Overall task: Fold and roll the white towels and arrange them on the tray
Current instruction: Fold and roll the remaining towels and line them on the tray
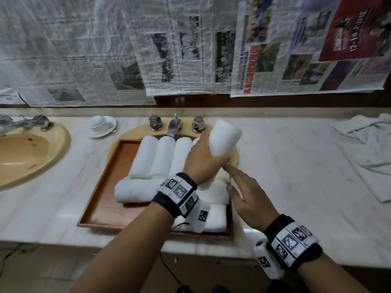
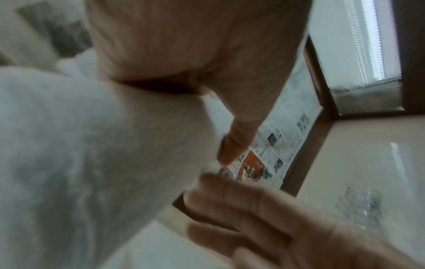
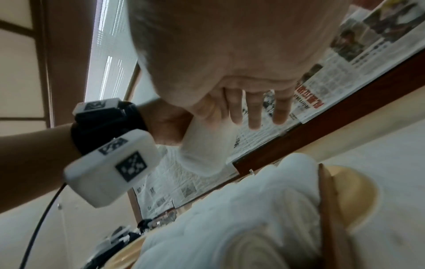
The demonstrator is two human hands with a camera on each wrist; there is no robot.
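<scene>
A marble vanity counter (image 1: 285, 166) carries the wooden tray (image 1: 110, 170) set over a sink; nearest on it lie a folded towel and one or two crosswise rolls, then four rolls standing in a row. Above these the left hand (image 1: 203, 159) grips one more rolled towel (image 1: 224, 138), the right hand (image 1: 247, 197) spread flat and empty beside it. Placement looks nearly finished, though crumpled towels (image 1: 368, 149) wait at the far right.

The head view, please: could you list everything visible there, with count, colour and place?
rolled towels: at least six, white, on tray
held towel roll: one, white, above tray's right side
tray: one, brown wood, over middle sink
sinks: two, tan, in counter
cup and saucer: one, white, between sinks
loose towel: one, white, counter's right
newspapers: several, on wall
left hand: grips held roll
right hand: open, beside tray
</scene>
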